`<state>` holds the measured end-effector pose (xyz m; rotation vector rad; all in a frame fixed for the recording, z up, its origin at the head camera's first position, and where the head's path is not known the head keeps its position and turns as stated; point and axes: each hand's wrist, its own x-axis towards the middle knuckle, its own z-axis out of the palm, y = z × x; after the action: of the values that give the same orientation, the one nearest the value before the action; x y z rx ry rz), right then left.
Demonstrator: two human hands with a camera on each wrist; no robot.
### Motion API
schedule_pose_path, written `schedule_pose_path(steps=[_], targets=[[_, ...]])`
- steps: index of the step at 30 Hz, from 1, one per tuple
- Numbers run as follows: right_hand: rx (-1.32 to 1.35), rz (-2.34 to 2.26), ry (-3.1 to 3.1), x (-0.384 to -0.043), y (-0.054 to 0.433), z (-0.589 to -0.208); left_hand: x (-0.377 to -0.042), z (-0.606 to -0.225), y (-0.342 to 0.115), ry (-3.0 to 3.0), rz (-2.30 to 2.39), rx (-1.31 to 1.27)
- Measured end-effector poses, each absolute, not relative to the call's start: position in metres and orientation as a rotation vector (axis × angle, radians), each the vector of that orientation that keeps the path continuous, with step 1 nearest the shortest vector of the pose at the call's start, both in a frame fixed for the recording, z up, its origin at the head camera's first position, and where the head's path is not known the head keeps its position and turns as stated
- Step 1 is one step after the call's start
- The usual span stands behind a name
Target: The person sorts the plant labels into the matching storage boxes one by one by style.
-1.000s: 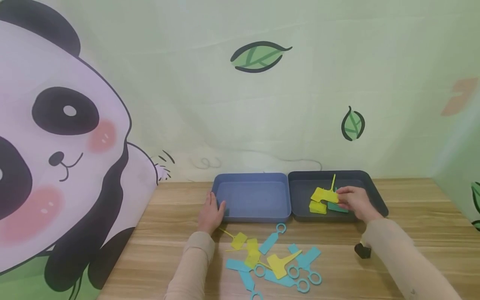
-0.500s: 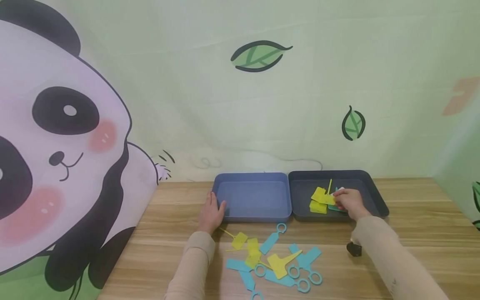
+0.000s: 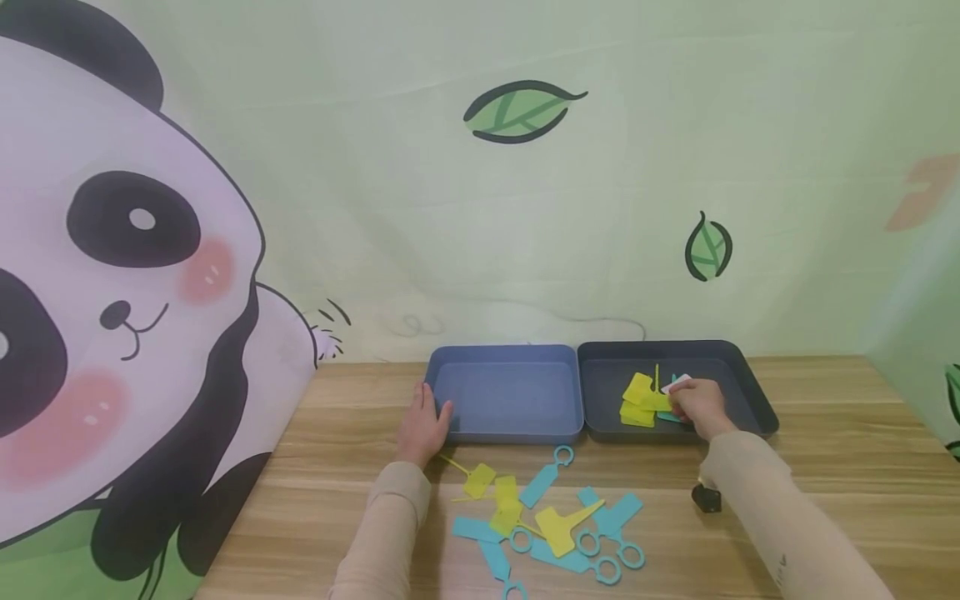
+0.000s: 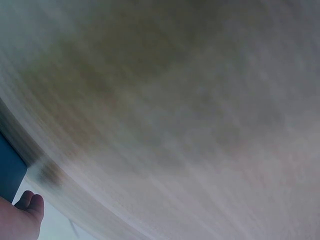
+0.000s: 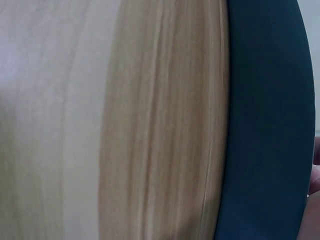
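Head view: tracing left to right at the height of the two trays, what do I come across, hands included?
Printed panda, left hand, blue tray, yellow tags in the dark tray, right hand.

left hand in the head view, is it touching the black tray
No, the left hand rests at the left edge of the blue tray, away from the black tray.

1. Two shallow rectangular trays: one blue tray (image 3: 510, 396), one dark grey tray (image 3: 600, 400).
2. Six flat light-blue ring-ended tags (image 3: 538, 487) on the table.
3. Apparently four flat yellow stemmed tags (image 3: 556, 531) there, some overlapping.
4. Overlapping yellow tags in the dark grey tray (image 3: 637, 414): count unclear.
5. Two bare hands: one left hand (image 3: 423, 427), one right hand (image 3: 702, 407).
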<state>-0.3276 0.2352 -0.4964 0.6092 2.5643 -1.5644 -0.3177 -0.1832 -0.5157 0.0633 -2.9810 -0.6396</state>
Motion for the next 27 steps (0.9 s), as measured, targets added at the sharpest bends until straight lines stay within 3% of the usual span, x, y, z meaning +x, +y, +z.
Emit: schedule_pose_path(steps=[16,27], targets=[[0.500,-1.730,2.374,-0.322,0.245,-0.474,-0.319,-0.516,-0.184,-2.993,-0.643,0.069],[0.029,-1.581,2.526,-0.299,0.224,-0.449,-0.319,-0.516,-0.183,-2.996,-0.646,0.074]])
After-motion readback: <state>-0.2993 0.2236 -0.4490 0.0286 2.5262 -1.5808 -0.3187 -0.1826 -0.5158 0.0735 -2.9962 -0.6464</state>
